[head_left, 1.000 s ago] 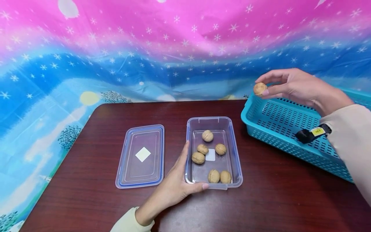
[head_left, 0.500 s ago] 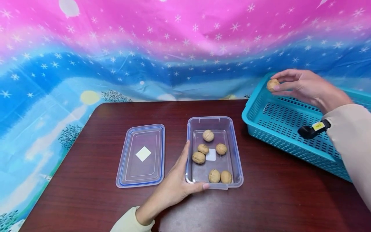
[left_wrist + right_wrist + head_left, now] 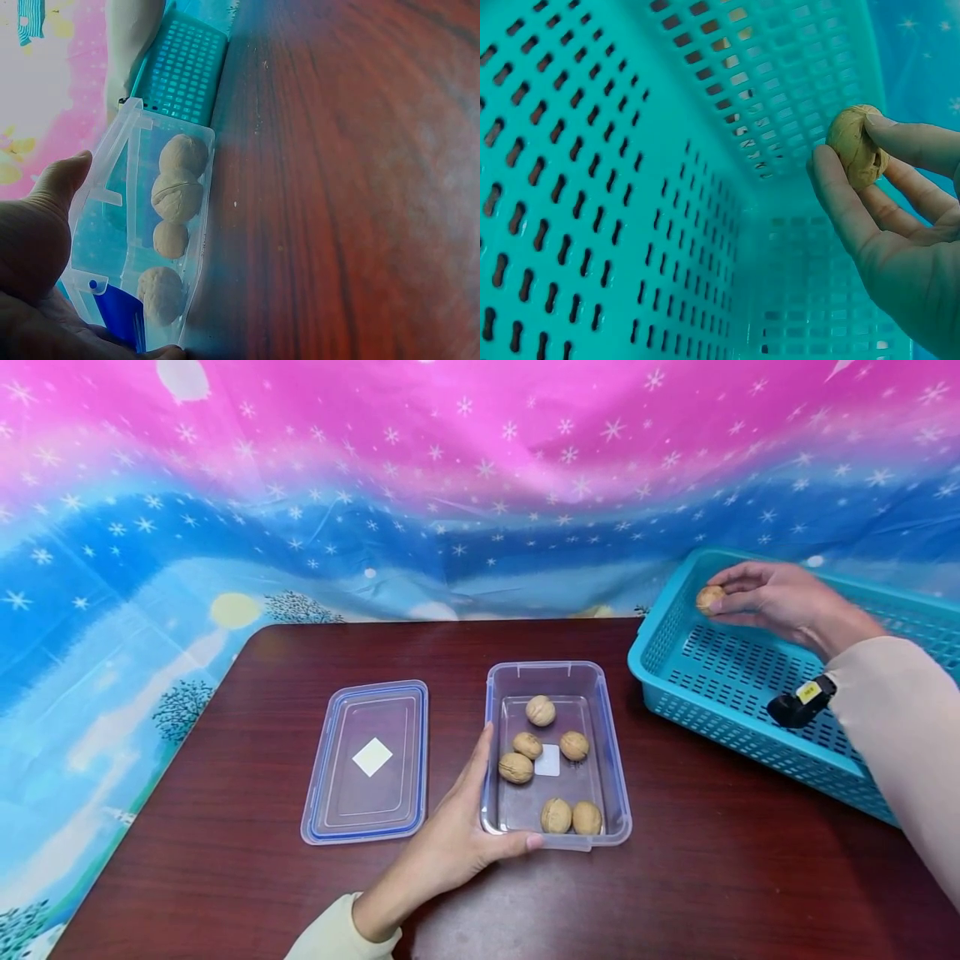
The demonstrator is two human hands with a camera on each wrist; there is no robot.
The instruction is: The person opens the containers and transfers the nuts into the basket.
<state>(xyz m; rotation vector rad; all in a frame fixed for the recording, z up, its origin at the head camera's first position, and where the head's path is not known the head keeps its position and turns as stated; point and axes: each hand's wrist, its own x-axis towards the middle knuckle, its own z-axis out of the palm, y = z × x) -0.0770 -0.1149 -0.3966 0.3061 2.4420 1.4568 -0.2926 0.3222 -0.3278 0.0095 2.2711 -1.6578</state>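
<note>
My right hand [image 3: 787,602] pinches a walnut [image 3: 710,600] between thumb and fingers at the left end of the teal basket [image 3: 750,747]. In the right wrist view the walnut [image 3: 859,146] is inside the basket's perforated walls, off its floor. My left hand [image 3: 461,831] rests against the near left corner of a clear plastic box [image 3: 615,760]. Its thumb lies along the near rim, its fingers along the left side. Several walnuts [image 3: 574,746] lie in this box; some show through its wall in the left wrist view, as pale walnuts [image 3: 177,195].
A clear lid [image 3: 363,802] with a blue seal and white label lies flat left of the box. The dark wooden table [image 3: 712,877] ends at a snowflake-patterned cloth [image 3: 450,502]. A black wrist strap [image 3: 802,700] hangs from the right wrist above the basket.
My right hand has moved right, then down into the basket's left end with the walnut still pinched. My left hand and the walnuts in the box have stayed put.
</note>
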